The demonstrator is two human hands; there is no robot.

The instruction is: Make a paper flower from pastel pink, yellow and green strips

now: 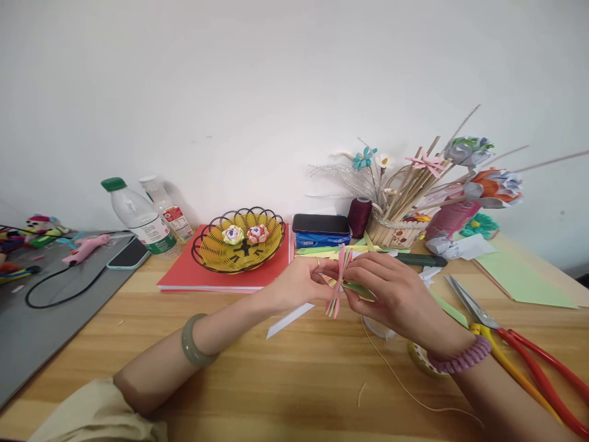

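Above the wooden table, both hands meet at a small paper flower (341,279) with pink petals and some green between them, seen edge-on. My left hand (301,281) grips it from the left, its fingers partly behind the petals. From the other side my right hand (393,288) pinches at its middle, where a green leaf-shaped piece (361,290) shows under the fingers. A thin cord (400,383) runs over the table from below the right hand. Under the hands lies a white paper strip (289,320).
Scissors (524,344) and a tape roll (421,359) lie at right. Behind stand a yellow basket (214,248) with two paper flowers, a thread spool (359,216) and a stick-filled holder (396,234). At left are bottles (138,212), a phone (129,253) and a pink glue gun (89,248).
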